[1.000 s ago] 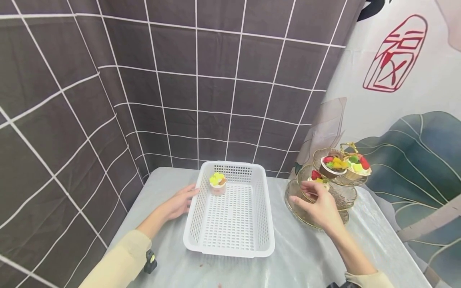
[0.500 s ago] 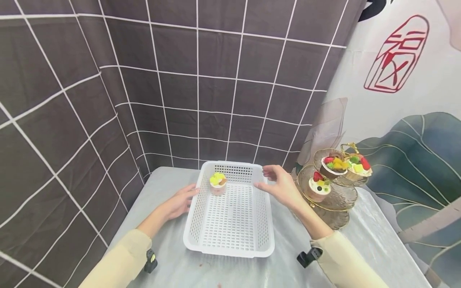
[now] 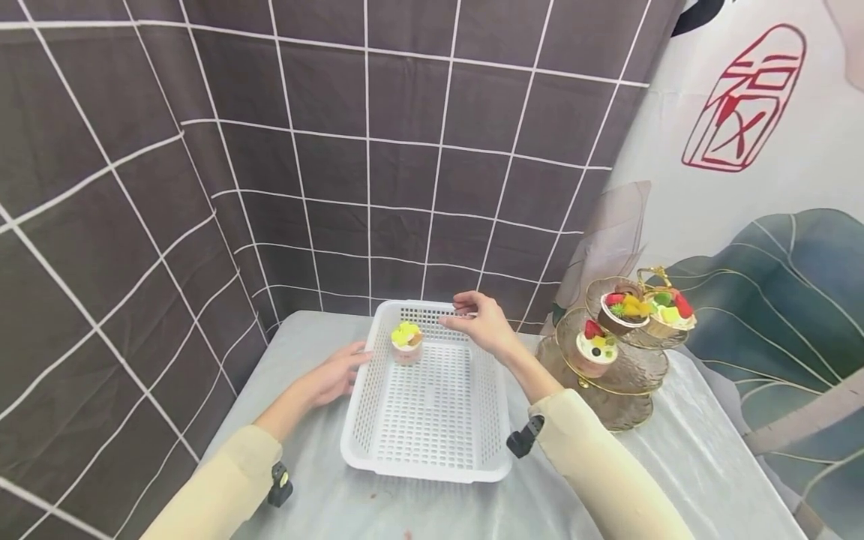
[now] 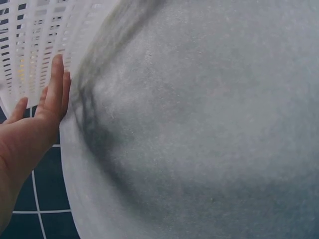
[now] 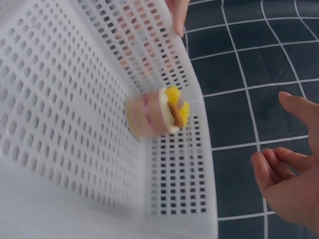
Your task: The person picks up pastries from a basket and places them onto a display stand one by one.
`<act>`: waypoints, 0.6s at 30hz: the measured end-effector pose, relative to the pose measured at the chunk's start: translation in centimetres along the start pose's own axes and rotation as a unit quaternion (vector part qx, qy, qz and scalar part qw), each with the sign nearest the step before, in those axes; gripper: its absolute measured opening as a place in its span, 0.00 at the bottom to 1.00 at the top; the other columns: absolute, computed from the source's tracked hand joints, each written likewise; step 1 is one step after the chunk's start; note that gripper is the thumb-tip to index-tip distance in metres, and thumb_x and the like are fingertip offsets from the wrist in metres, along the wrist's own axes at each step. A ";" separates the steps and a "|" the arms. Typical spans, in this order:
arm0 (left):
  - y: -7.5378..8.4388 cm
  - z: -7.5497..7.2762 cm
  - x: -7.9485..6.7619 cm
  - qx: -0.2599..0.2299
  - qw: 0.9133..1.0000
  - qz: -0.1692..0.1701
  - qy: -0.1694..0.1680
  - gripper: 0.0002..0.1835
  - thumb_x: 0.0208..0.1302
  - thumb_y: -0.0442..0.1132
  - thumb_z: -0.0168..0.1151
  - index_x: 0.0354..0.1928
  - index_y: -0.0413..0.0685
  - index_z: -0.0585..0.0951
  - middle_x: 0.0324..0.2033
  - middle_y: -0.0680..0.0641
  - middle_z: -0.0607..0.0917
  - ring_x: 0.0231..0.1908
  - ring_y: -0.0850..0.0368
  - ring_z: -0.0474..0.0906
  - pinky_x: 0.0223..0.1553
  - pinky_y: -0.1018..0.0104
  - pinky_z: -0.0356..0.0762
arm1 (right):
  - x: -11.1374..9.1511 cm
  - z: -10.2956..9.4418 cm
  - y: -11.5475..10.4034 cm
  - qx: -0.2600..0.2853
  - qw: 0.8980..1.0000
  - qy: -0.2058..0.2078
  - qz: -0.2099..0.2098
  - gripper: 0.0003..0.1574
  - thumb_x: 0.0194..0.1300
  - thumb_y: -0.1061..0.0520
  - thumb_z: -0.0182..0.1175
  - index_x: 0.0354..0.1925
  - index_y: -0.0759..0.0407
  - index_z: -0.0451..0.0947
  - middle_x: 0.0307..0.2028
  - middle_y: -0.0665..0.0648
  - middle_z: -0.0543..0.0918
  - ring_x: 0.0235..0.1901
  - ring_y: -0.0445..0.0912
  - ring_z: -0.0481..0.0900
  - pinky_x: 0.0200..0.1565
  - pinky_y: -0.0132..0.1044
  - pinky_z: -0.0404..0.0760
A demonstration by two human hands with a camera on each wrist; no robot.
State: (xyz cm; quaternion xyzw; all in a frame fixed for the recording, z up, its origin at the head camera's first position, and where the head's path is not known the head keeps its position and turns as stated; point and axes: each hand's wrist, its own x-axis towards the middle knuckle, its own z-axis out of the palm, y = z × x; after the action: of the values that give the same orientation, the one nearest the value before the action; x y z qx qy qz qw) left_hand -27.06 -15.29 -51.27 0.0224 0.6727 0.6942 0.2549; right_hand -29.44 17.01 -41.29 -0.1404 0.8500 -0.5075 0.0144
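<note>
A white perforated plastic basket (image 3: 432,474) sits on the table. Inside its far left part stands a pink-and-cream dessert cup (image 3: 407,345) with yellow topping; the right wrist view shows this dessert cup (image 5: 149,113) too. My left hand (image 3: 332,377) touches the outside of the basket's left wall, its fingers extended in the left wrist view. Over the basket's far right end hovers my right hand (image 3: 487,326). In the right wrist view, thumb and bent fingers of this hand (image 5: 296,172) are apart, with nothing between them.
To the right stands a tiered, gold-rimmed glass stand (image 3: 644,369). A fruit-topped dessert cup (image 3: 597,355) is on its middle tier; a dark cup (image 3: 624,312) and a pale one (image 3: 670,312) are on top. Behind the table hangs a dark grid-patterned cloth (image 3: 405,172).
My right hand has moved left from in front of the stand to above the basket's far end, carrying nothing visible. The left hand stays at the basket's wall.
</note>
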 end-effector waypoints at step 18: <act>-0.4 0.2 -0.3 -0.001 1.000 0.012 -0.008 0.34 0.86 0.49 0.46 0.85 0.48 0.53 0.76 0.32 0.68 0.71 0.32 0.72 0.64 0.40 0.81 | 3.7 6.5 3.3 0.079 0.994 0.073 0.003 0.36 0.63 0.55 0.77 0.63 0.72 0.77 0.53 0.65 0.85 0.52 0.56 0.83 0.59 0.47 0.85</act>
State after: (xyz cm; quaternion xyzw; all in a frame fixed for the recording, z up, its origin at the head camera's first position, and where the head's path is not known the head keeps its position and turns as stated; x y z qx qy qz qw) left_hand -26.65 -15.26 -51.52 0.0359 0.6701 0.6975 0.2515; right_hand -32.62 11.99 -46.88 -0.0989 0.8062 -0.5822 -0.0352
